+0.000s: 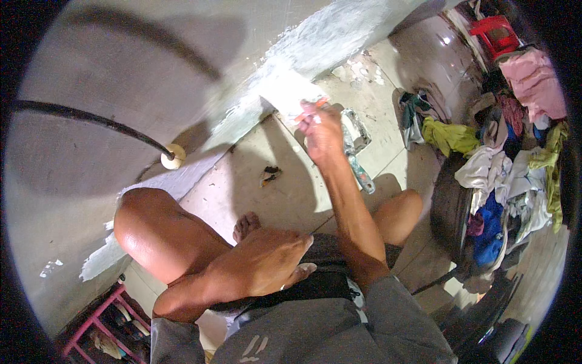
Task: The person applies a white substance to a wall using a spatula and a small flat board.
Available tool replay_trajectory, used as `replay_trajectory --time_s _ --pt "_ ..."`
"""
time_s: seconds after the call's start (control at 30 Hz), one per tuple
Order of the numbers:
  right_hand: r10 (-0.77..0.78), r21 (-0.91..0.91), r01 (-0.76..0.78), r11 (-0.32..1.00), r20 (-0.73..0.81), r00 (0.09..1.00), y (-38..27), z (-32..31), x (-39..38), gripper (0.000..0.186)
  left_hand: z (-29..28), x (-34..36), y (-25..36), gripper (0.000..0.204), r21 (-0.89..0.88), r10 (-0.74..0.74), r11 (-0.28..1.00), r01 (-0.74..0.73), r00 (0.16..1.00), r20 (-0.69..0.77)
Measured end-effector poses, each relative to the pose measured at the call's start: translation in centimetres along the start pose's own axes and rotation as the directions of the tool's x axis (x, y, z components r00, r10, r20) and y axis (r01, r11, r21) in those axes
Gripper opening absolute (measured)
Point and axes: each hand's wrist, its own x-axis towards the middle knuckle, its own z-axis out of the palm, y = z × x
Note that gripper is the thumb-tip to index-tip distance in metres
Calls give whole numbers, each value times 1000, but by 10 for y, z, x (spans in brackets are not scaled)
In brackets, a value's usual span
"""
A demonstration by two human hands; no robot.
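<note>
My right hand (323, 130) reaches out to the foot of the wall, its fingers closed on a flat putty spreader (316, 109) with an orange edge. Glare washes out the spreader's far side, where it meets the wall's white-coated strip (297, 51). Beside this hand, on the floor, lie a putty-smeared tray (362, 132) and a scraper with a stained handle (362, 175). My left hand (276, 261) rests across my lap, thumb apart from the fingers, with nothing visible in it.
A black cable (91, 118) runs to a round pale fitting (173, 156) on the wall. Dark debris (270, 176) lies on the tiled floor (221, 188). Heaped clothes (485, 176) and a red plastic item (497, 36) are at right, a pink rack (97, 321) at lower left.
</note>
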Motion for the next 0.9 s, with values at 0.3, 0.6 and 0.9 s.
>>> replay_trajectory --time_s 0.3,0.6,0.9 --pt "36 -205 -75 976 -186 982 1 -65 52 15 -7 2 5 31 -29 -9 1000 10 999 35" --pt "27 -410 -134 902 -257 966 56 -72 103 15 -4 -1 -1 32 -2 22 1000 -22 999 -30" --pt "-24 -228 -24 973 -206 978 39 -46 79 18 -3 2 1 34 12 -19 1000 19 1000 18"
